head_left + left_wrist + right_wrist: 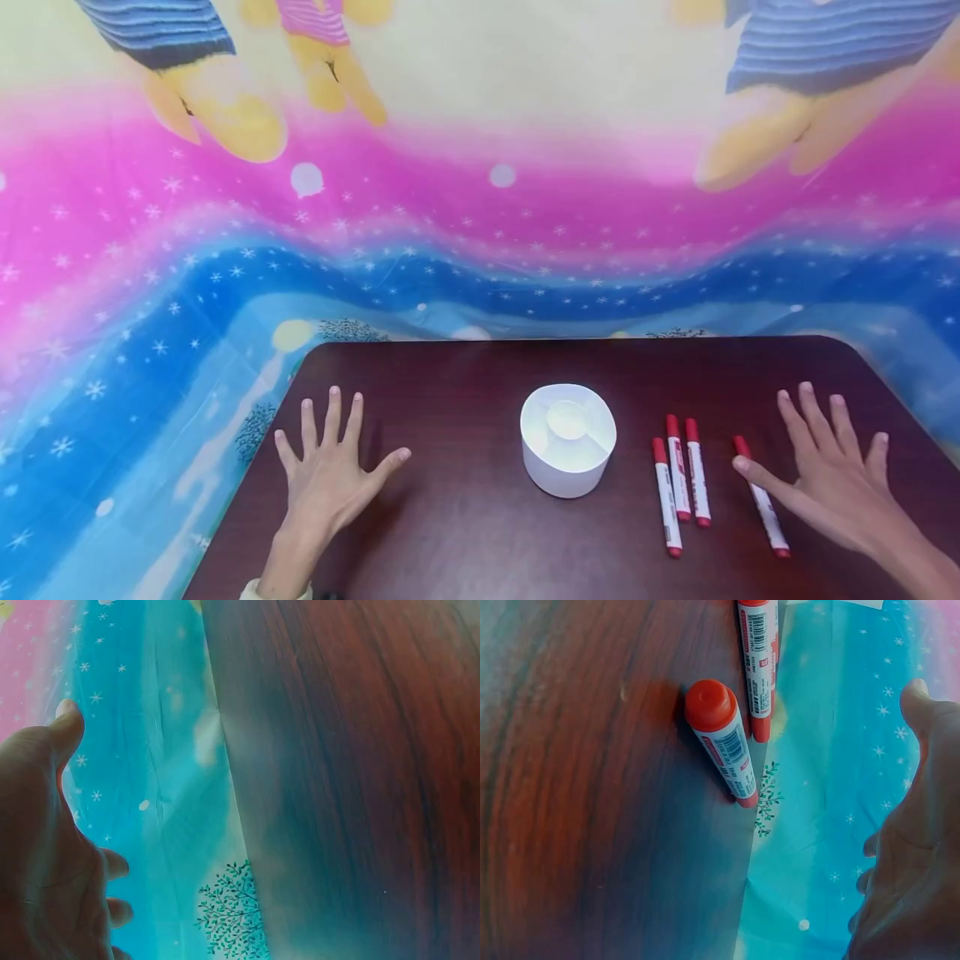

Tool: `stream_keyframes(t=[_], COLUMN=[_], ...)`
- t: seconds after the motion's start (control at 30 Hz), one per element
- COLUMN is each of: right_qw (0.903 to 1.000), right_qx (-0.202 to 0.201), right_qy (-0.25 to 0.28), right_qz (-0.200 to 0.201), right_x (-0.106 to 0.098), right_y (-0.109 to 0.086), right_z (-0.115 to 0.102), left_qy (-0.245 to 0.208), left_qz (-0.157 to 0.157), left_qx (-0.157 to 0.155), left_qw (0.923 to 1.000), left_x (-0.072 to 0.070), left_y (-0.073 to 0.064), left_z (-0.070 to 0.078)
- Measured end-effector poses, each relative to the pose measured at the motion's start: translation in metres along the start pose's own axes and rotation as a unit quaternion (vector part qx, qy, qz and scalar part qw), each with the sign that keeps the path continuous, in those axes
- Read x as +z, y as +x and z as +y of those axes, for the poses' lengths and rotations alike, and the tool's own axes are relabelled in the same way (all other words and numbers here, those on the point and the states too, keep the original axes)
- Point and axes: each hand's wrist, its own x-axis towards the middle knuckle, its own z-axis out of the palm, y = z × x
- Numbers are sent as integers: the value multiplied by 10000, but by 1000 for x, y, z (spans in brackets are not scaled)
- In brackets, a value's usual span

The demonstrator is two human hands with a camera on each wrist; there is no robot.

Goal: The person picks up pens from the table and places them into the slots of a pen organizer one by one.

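My left hand (330,479) is spread over the left part of the dark table, holding nothing. On the right, my right hand (832,475) spreads its fingers too, its thumb over part of a red-capped white marker (767,512); the wrist view shows a gap between hand and marker (724,742). Left of that lie three more such markers, the leftmost marker (667,500), the middle marker (678,471) and the right marker (697,475), close together. Between the hands stands a round white divided container (566,471) with a small round cup in its centre.
The brown wooden table (450,417) has rounded far corners. Behind it and at its sides hangs a pink and blue patterned cloth (450,217) with snowflakes and cartoon figures. A pale sleeve cuff (273,592) shows at the left wrist.
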Motion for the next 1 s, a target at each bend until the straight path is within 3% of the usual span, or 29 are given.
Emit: stream_keyframes(t=[0.47,1.0], right_qw=[9998,9999], right_qx=[197,82], right_qy=[-21,105], right_qz=[-35,-50], right_x=[3,4], right_y=[-7,-8], right_z=[2,-4], left_qy=[37,21], left_qz=[20,-31], left_qx=[49,103], left_qw=[10000,9999], left_x=[1,1], left_y=[-4,0], left_z=[5,16])
